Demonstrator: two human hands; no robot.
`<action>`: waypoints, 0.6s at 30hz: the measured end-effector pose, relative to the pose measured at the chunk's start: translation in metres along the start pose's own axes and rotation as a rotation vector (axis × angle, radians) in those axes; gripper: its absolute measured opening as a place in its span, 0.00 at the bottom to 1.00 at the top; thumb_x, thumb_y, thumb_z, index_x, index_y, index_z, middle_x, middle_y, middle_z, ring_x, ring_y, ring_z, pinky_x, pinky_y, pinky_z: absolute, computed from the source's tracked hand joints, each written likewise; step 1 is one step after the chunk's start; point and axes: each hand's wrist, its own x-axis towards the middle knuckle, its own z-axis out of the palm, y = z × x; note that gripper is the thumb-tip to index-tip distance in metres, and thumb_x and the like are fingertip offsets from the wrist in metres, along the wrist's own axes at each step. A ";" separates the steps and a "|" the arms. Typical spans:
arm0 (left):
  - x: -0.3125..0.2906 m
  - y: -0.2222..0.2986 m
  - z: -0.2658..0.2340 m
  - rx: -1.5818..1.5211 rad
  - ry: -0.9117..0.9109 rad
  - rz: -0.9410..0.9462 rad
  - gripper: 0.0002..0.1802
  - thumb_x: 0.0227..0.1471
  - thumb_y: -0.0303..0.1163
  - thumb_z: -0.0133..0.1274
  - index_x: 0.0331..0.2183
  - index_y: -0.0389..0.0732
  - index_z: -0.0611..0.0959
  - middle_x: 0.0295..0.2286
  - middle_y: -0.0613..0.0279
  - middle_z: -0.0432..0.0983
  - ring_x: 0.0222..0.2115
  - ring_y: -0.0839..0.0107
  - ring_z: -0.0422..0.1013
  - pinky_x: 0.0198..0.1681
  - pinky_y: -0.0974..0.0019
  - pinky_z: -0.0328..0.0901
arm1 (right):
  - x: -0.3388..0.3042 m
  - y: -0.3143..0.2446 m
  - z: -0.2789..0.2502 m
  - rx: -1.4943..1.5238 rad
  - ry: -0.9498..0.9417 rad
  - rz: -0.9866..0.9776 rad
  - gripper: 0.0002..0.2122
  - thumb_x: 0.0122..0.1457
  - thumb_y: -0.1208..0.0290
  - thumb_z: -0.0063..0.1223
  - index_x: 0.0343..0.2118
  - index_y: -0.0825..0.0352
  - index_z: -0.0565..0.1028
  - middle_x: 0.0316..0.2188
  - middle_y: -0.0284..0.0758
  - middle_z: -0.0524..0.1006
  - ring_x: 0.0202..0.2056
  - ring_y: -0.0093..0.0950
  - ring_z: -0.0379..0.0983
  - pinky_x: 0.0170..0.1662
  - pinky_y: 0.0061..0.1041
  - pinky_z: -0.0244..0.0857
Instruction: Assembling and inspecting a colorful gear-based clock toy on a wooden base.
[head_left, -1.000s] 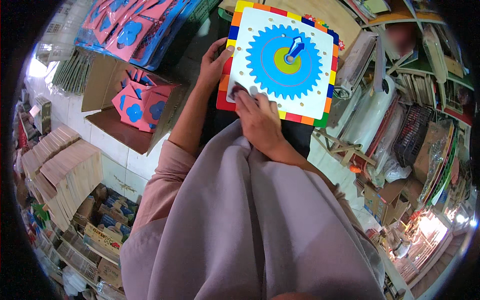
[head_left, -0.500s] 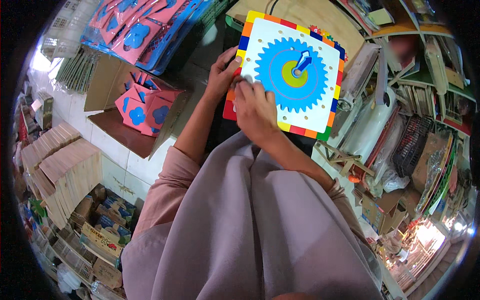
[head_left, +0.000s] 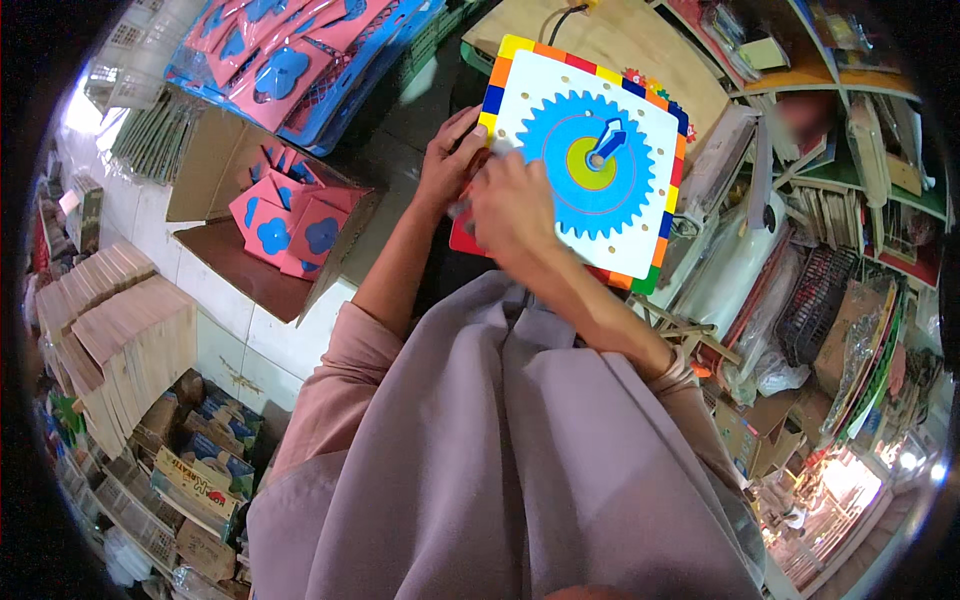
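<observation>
The square board (head_left: 635, 258), white with a border of coloured blocks, sits in front of the body, tilted and overlapping the near edge of the wooden table (head_left: 655, 55); whether it rests on the table cannot be told. The left hand (head_left: 447, 160) is partly closed on its left border, thumb on top and fingers going out of sight beneath. The right hand (head_left: 512, 200) is curled and blurred at that same border, fingertips close to the left thumb; whether they pinch anything cannot be told.

For this close work along the edge, a firm left grip near the working place should keep the board from twisting. The left thumb is best kept clear of the right fingertips, the strokes short and even, and the right wrist off the blue gear-shaped piece (head_left: 575, 205) and its pointer (head_left: 609, 138).

Compared with the frame a second earlier, the board lies nearer the body and a little farther right. The right hand, then near the board's near-left corner with a dark item under its fingers, is now farther up the left border, beside the left hand, which keeps its hold.
</observation>
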 end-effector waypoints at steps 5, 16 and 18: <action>0.003 -0.009 -0.010 0.113 -0.001 0.079 0.20 0.53 0.32 0.52 0.48 0.41 0.75 0.51 0.54 0.64 0.52 0.68 0.60 0.54 0.68 0.55 | 0.002 0.014 -0.001 0.427 -0.157 -0.025 0.06 0.45 0.78 0.48 0.27 0.66 0.76 0.28 0.38 0.75 0.32 0.35 0.71 0.35 0.36 0.63; 0.003 -0.009 -0.007 0.224 0.014 0.170 0.19 0.52 0.33 0.51 0.47 0.40 0.76 0.49 0.51 0.66 0.54 0.64 0.58 0.56 0.66 0.51 | 0.055 0.070 0.003 0.060 0.059 0.117 0.06 0.47 0.71 0.53 0.28 0.65 0.79 0.28 0.37 0.77 0.37 0.37 0.68 0.41 0.33 0.64; 0.004 -0.010 -0.007 0.234 0.023 0.160 0.19 0.52 0.33 0.51 0.47 0.40 0.76 0.49 0.51 0.66 0.54 0.64 0.58 0.56 0.66 0.52 | 0.056 0.062 0.006 0.155 0.089 0.015 0.06 0.43 0.76 0.52 0.27 0.65 0.78 0.27 0.36 0.77 0.35 0.35 0.69 0.39 0.33 0.64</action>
